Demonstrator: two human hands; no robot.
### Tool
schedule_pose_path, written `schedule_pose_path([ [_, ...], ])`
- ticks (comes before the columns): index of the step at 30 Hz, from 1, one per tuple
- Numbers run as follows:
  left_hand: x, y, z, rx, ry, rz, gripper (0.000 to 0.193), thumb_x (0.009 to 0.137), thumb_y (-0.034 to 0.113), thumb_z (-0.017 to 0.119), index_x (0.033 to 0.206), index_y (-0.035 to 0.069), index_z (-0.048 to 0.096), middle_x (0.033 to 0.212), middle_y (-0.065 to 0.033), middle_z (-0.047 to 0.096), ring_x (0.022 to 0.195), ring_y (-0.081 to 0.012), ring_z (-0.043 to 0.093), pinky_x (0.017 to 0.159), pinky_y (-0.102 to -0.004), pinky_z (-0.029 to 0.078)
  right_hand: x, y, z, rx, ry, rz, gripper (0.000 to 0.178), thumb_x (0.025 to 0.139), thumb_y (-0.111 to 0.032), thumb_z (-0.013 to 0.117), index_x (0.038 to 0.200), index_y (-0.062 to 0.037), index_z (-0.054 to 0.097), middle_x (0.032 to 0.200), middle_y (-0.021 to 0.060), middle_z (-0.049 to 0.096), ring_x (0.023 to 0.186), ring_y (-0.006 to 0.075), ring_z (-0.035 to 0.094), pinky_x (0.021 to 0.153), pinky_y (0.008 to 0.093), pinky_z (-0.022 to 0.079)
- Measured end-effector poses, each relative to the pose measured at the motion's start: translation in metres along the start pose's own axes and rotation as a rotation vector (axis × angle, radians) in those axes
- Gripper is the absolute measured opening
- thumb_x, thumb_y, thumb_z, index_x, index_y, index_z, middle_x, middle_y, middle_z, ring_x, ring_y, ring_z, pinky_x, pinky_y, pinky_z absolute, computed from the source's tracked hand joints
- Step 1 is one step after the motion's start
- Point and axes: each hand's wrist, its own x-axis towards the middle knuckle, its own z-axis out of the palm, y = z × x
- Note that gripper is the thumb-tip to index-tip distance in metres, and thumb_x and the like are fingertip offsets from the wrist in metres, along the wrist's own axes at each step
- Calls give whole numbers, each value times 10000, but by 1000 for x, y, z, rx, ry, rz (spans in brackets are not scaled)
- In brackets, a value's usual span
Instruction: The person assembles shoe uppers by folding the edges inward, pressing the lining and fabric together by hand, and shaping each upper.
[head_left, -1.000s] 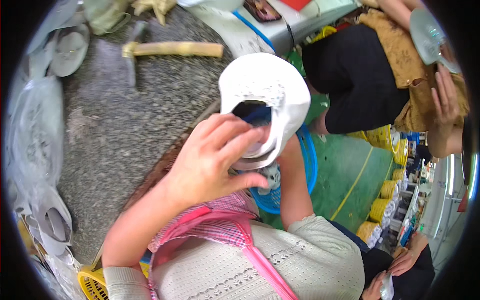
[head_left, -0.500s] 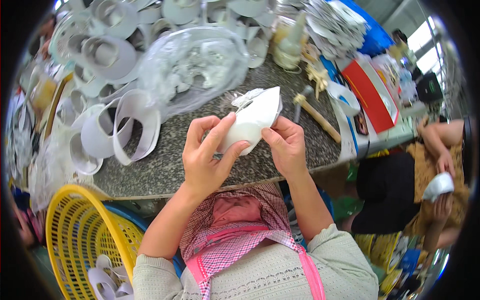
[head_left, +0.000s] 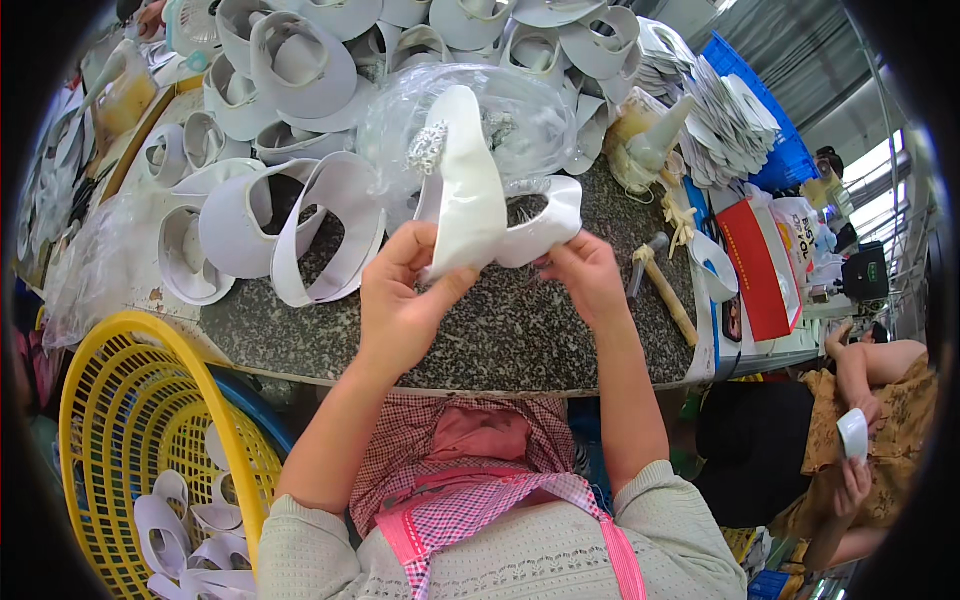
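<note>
The fingers (head_left: pixel 456 286) of the left hand (head_left: pixel 403 305) pinch the near left edge of a glossy white shoe upper (head_left: pixel 470 195), the thumb lying on the side toward the wearer. The fingers of the right hand (head_left: pixel 592 285) pinch the near right end of the same piece, thumb and forefinger close together. The shoe upper is held between the two hands, above the worktop (head_left: pixel 500 335); its left flap stands tall, with a cluster of silver beads (head_left: pixel 428 147) on its left edge, while its right part curves round an opening with further silver trim on the far rim. Just beyond lies a clear plastic bag (head_left: pixel 385 125). To the left, loose white uppers (head_left: pixel 235 240) rest on the speckled stone surface, and more are crowded together along the far side. Right of the right hand lies a hammer (head_left: pixel 670 305), its wooden handle slanting toward the near edge. Farther out on that side are a bottle (head_left: pixel 652 152) with a pointed nozzle, a stack of flat white pieces (head_left: pixel 700 135), a blue crate (head_left: pixel 765 125) and a red box (head_left: pixel 752 275). Below the worktop, at lower left, a yellow basket (head_left: pixel 85 430) contains white pieces (head_left: pixel 160 530). At the far right, a co-worker (head_left: pixel 900 400) in a brown patterned top holds a small white piece (head_left: pixel 852 436).
</note>
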Motion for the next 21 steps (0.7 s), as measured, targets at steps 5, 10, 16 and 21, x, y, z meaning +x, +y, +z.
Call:
schedule_pose_path([
  [5,-4,-4,13,264,7,56,212,742,17,637,943,23,571,867,-61,627,826,-87,571,762,-223,410,-33,-23,9,-769,356,-129,203,744,-160,685,840,-10,587,669,40,601,580,94,547,549,233,440],
  [10,-10,-15,35,798,-38,391,241,701,22,645,933,54,585,808,-86,604,678,-225,568,629,-295,456,-41,-31,42,-555,286,-352,236,752,-159,683,898,-7,579,722,13,597,630,87,547,571,231,443],
  [16,-13,-14,53,607,-129,254,136,723,69,641,835,32,574,684,-94,555,588,-230,547,517,-302,419,-36,-38,62,159,180,-256,160,829,-101,600,936,15,574,808,36,610,671,52,552,581,189,439],
  [21,-15,-11,69,542,-157,303,190,738,147,642,683,15,518,555,-107,480,478,-263,493,453,-346,386,-43,-35,60,272,293,-326,144,853,-101,556,922,25,564,765,48,607,632,66,545,552,196,443],
])
